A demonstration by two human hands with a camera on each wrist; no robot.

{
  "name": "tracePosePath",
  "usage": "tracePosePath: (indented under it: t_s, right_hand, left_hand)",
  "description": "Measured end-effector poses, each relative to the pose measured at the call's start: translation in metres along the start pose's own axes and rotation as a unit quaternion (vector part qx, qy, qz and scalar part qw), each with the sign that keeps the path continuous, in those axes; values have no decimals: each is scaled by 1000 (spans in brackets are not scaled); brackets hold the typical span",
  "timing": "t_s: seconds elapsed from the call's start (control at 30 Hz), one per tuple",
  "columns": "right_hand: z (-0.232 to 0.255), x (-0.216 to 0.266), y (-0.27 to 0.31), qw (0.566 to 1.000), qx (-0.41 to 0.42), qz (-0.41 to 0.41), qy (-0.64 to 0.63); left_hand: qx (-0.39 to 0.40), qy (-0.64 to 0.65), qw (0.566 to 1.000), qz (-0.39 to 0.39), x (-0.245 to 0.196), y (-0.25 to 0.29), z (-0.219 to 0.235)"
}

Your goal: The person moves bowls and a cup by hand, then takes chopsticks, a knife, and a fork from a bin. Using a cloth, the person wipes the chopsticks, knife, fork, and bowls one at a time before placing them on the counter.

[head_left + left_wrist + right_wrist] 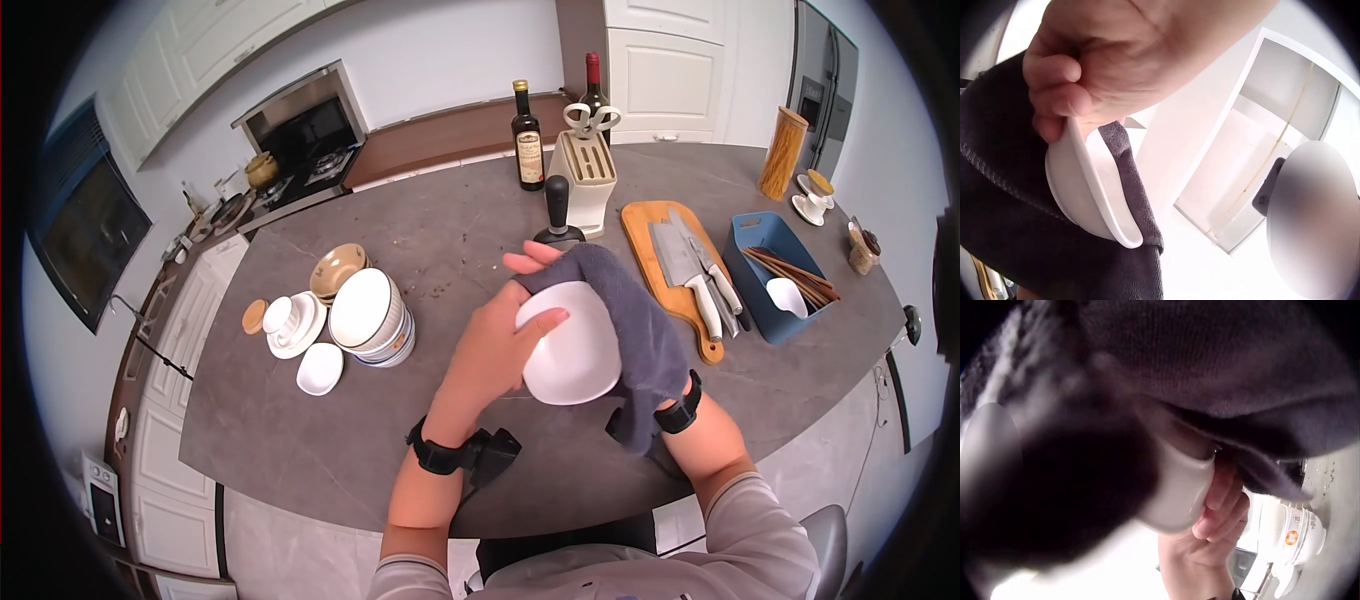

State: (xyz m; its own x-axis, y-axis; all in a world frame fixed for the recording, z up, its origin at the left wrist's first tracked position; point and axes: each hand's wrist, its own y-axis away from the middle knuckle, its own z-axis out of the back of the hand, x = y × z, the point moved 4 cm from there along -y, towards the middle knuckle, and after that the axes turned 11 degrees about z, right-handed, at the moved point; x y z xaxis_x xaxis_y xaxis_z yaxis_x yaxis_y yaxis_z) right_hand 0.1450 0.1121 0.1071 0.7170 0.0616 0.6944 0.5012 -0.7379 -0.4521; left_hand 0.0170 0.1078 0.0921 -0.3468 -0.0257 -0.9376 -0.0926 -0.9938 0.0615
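Observation:
A white bowl (572, 345) is held above the counter, tilted in the head view. The left hand (492, 345) grips its left rim, thumb over the inside; in the left wrist view that hand (1104, 69) pinches the rim of the bowl (1082, 181). A dark grey cloth (640, 320) drapes along the bowl's right side and behind it. The right hand is covered by the cloth, so its fingers are hidden; only the wrist shows below. In the right wrist view the cloth (1222, 369) fills much of the picture beside the bowl (1182, 487).
Stacked bowls (368, 310) and small white dishes (320, 369) stand at the left. Behind are a knife block (583, 180) and a sauce bottle (527, 140). A cutting board (652, 250) with knives and a blue bin (775, 300) with chopsticks lie to the right.

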Motion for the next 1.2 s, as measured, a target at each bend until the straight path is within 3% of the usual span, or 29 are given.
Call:
tracePosePath:
  t_s: [0.03,0.1,0.17,0.2,0.23,0.27,0.3,0.37,0.4,0.43,0.5,0.6,0.67,0.7,0.77,0.83,0.9,0.97,1.07,1.13,1.2]
  right_hand:
    - [0,-4,0,1000,1,-1,-1]
    - [-4,-4,3,970,70,134,191]
    - [-9,-1,8,977,33,131,168]
    - [-10,5,10,927,83,167,324]
    - [-13,8,11,849,131,197,472]
    - [-7,-3,9,839,101,280,456]
    - [-11,-5,7,838,102,281,456]
    - [-7,-5,5,859,3,248,448]
    - [0,-10,3,908,-58,164,382]
    - [6,-10,3,908,-59,164,382]
    - [30,-18,0,947,-107,63,297]
    - [36,-17,1,944,-145,81,286]
    - [43,-17,1,944,-167,120,257]
    - [44,-19,-1,944,-167,123,256]
    - [45,-16,-2,941,-176,230,177]
    - [38,-13,-1,922,-165,273,221]
    - [28,-13,0,955,-163,194,151]
    - [32,-9,-4,950,-126,198,204]
    - [28,-10,-8,996,-36,65,57]
    - [23,-8,-7,998,-14,40,55]
    - [20,-7,-7,998,15,20,57]
  left_hand:
    - [-25,37,999,-31,2,-3,3]
    - [-19,61,998,-11,5,-6,10]
    - [-11,83,996,10,11,-12,11]
    - [-17,141,990,-16,16,-18,11]
    - [-24,199,979,-42,23,-24,12]
    - [-62,143,987,-45,32,-31,15]
    - [-62,143,987,-46,27,-29,15]
    - [-108,60,992,-30,15,-19,16]
    - [-108,60,992,-30,15,-19,15]
    - [-154,39,986,-48,15,-19,16]
    - [-199,16,977,-69,16,-21,18]
    - [-229,2,972,-60,26,-28,24]
    - [-194,49,974,-109,33,-35,28]
    - [-193,47,974,-111,25,-29,26]
    - [-33,151,988,12,12,-16,4]
    - [0,151,989,-8,9,-14,-6]
    - [-40,115,992,-17,9,-15,-5]
    - [-31,88,996,2,5,-10,5]
    - [12,-2,1000,8,0,0,16]
    - [57,-92,994,14,-5,10,14]
    - [45,-68,997,0,-4,8,15]
